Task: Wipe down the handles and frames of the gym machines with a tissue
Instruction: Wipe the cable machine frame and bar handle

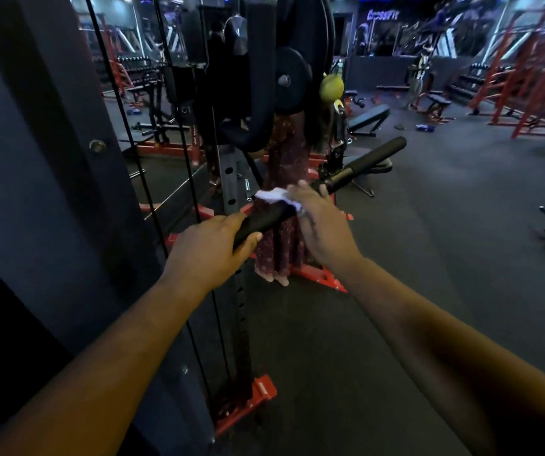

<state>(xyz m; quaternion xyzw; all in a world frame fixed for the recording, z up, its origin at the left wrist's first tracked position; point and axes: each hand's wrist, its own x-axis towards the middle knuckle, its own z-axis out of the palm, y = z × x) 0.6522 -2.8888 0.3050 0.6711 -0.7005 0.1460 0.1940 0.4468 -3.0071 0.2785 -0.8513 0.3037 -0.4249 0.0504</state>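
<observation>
The white tissue point(272, 196) lies crumpled on the black handle bar point(317, 192), tucked under the fingertips of the right grip point(318, 222) at its 11 o'clock, fingers curled down, pressing it to the bar. The left grip point(208, 250), at the right one's 8 o'clock, is wrapped around the bar's near end, thumb on top. Both forearms reach forward, wrists roughly level, beside the machine's perforated upright point(231, 179).
</observation>
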